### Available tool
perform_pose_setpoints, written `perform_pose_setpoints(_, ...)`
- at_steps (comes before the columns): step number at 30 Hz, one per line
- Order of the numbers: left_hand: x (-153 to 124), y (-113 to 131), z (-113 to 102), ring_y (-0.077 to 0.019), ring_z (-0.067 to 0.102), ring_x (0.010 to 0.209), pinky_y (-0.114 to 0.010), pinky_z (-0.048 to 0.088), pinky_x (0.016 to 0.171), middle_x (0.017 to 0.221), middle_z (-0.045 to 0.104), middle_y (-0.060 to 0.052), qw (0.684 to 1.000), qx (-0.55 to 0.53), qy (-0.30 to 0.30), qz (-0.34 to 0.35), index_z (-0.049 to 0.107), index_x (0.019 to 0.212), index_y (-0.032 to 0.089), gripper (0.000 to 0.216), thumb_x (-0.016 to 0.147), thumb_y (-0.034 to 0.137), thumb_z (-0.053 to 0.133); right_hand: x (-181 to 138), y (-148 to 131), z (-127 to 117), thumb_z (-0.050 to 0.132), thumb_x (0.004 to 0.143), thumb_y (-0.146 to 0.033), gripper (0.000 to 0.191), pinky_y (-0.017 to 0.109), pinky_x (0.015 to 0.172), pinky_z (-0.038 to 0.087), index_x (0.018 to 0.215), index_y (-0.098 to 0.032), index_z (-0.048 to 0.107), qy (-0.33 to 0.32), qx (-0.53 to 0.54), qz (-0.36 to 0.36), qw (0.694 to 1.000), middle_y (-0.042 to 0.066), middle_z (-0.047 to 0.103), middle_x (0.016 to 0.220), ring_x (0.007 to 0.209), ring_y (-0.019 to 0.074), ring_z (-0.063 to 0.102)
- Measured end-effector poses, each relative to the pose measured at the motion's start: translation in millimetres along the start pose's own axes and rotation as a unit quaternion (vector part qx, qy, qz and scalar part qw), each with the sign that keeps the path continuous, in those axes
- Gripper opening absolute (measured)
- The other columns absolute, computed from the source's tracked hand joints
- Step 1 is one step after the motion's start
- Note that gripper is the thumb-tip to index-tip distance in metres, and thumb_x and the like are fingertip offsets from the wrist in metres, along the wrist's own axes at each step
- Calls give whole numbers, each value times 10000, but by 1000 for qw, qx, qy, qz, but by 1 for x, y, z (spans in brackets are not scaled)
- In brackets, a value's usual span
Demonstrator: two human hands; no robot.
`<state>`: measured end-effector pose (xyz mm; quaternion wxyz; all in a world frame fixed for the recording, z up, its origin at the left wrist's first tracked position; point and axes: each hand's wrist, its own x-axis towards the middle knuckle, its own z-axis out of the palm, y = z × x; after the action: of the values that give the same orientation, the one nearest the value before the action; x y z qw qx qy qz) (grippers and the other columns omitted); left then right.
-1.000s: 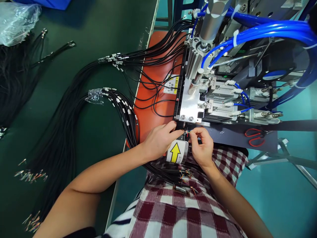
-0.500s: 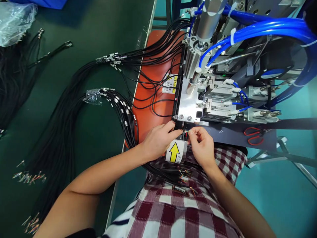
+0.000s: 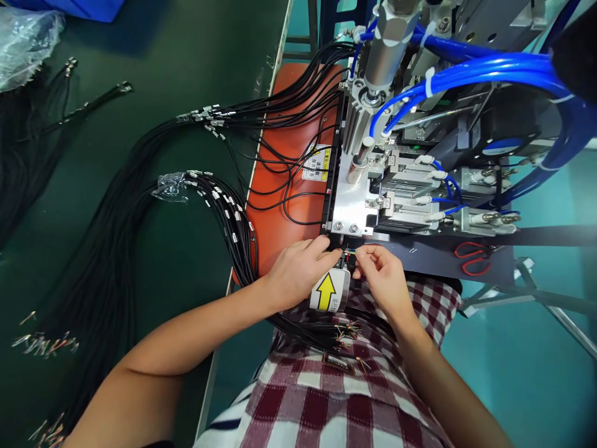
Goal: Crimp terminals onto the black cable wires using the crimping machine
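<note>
Thin coloured wires [image 3: 351, 252] at a cable's stripped end lie between my two hands, at the front edge of the machine [image 3: 352, 205]. My left hand [image 3: 303, 267] is closed, with its thumb and fingertips pressed on the cable just left of the wires. Opposite it, my right hand [image 3: 382, 274] pinches the loose wire ends between thumb and forefinger. A label with a yellow arrow [image 3: 326, 290] sits right below the fingertips. Across my lap lies a bundle of black cables [image 3: 308, 328] with bare coloured ends. The cable's jacket is mostly hidden under my left hand.
Labelled black cables [image 3: 224, 202] run from the green table [image 3: 209, 50] over an orange plate [image 3: 280, 239]. Several cables lead into the machine's left side. Red-handled scissors [image 3: 472, 258] rest at the right. Blue air hoses [image 3: 485, 65] arch above.
Both hands stay at the same spot, with small finger shifts at the wires. The whole view has moved slightly.
</note>
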<state>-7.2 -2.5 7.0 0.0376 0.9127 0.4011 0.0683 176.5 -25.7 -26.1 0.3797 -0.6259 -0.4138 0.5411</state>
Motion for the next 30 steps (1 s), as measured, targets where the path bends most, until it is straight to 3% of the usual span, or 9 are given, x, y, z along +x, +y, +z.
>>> perform_pose_setpoints(4, 0, -1, 0, -159, 550, 691, -250, 445, 599, 816, 554, -44, 1000, -5, -16, 1, 621, 1103, 203, 279, 948, 218, 390, -2, 1, -3, 621, 823, -343, 183, 247, 475, 462, 887, -173, 615, 41, -6, -41, 998, 1, 599, 686, 501, 115, 548)
perform_pose_setpoints(9, -1, -2, 1, -159, 549, 696, -250, 448, 600, 825, 554, -47, 1000, -7, -10, 6, 609, 1133, 200, 298, 945, 197, 378, 0, 3, 4, 601, 841, -284, 102, 258, 522, 445, 837, -183, 611, 56, -81, -99, 990, -1, 586, 680, 544, 120, 511)
perform_pose_setpoints(15, -1, -2, 1, -160, 548, 690, -255, 450, 598, 814, 553, -45, 1000, -15, -13, 7, 616, 1110, 196, 288, 951, 221, 377, -3, 1, 9, 516, 887, -203, 65, 305, 650, 451, 839, -198, 559, 93, -187, -216, 954, 27, 588, 779, 694, 164, 545)
perform_pose_setpoints(23, -1, -2, 1, -162, 550, 689, -262, 459, 598, 830, 560, -53, 999, -25, -24, 0, 612, 1122, 199, 296, 950, 213, 372, -2, 4, 8, 493, 904, -210, 71, 306, 630, 434, 853, -203, 542, 80, -193, -198, 958, 25, 575, 782, 690, 171, 540)
perform_pose_setpoints(30, -1, -2, 0, -168, 559, 707, -264, 467, 610, 831, 562, -53, 999, -27, -21, -5, 619, 1117, 201, 296, 947, 219, 377, -4, 0, 9, 489, 902, -197, 70, 309, 641, 436, 846, -208, 531, 80, -201, -224, 950, 22, 565, 776, 687, 172, 532)
